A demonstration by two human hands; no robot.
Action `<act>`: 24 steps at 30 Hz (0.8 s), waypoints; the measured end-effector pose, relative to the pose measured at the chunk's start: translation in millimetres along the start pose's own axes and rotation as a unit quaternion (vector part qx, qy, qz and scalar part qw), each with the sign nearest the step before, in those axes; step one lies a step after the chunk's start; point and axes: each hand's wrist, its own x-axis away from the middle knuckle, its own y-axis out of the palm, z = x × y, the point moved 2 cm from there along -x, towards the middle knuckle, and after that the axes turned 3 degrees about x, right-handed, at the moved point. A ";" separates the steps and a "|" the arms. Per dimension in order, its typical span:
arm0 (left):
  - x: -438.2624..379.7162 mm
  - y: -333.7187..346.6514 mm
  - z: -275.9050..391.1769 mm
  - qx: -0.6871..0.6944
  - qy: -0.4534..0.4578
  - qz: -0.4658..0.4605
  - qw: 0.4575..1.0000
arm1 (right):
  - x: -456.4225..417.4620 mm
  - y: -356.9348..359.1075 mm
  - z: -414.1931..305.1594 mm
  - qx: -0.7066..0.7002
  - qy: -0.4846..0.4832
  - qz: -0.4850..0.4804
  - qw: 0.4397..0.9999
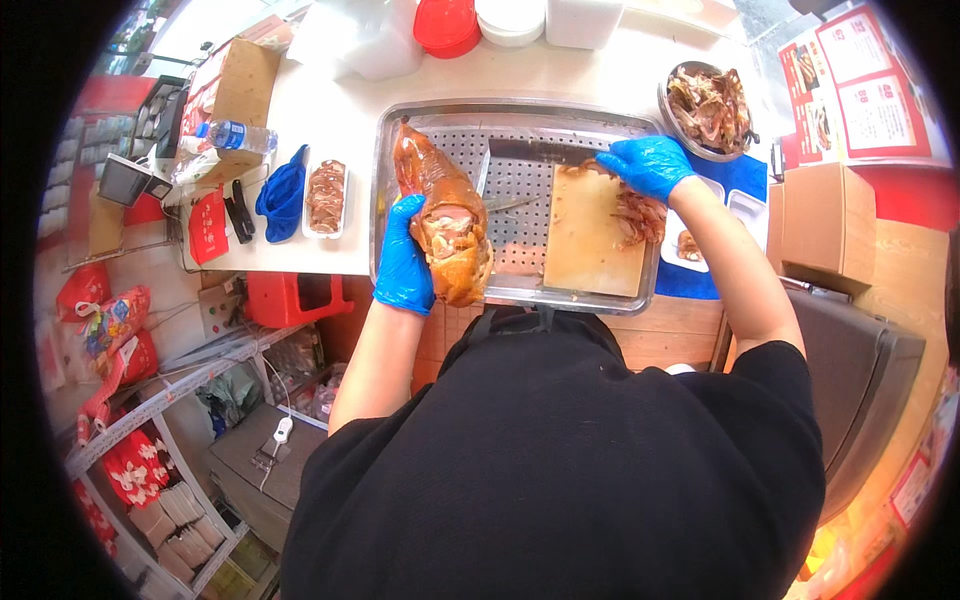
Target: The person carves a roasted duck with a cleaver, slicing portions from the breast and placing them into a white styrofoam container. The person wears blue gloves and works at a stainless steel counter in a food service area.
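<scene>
My left hand (403,259), in a blue glove, grips a glossy brown roast bird (442,202) by its side. The bird lies lengthwise at the left of a perforated metal tray (517,111), its cut end towards me. My gloved right hand (646,166) is at the far right of a pale cutting board (589,232), beside the end of a dark-bladed cleaver (536,151). Its fingertips are by meat scraps; whether they grip the cleaver or meat cannot be made out. Sliced meat (639,219) lies on the board below that hand. A slender knife blade (514,202) rests in the tray.
A metal bowl of bones and scraps (709,109) stands at the back right. White trays (679,259) lie on a blue cloth (686,283). At left are a filled meat tray (325,199), a blue cloth item (281,196) and a water bottle (238,136). Tubs (448,26) line the back.
</scene>
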 end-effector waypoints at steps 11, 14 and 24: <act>4.9 13.4 -10.7 -0.016 -0.002 0.012 1.000 | -11.1 16.1 1.1 -0.013 0.038 0.006 0.999; 4.6 16.2 -11.6 -0.013 -0.006 0.011 1.000 | -8.5 15.7 -1.0 -0.008 0.063 0.029 0.998; 14.0 31.8 -22.6 -0.001 -0.059 -0.037 0.998 | 39.5 -45.3 -78.9 -0.162 -0.123 0.239 0.950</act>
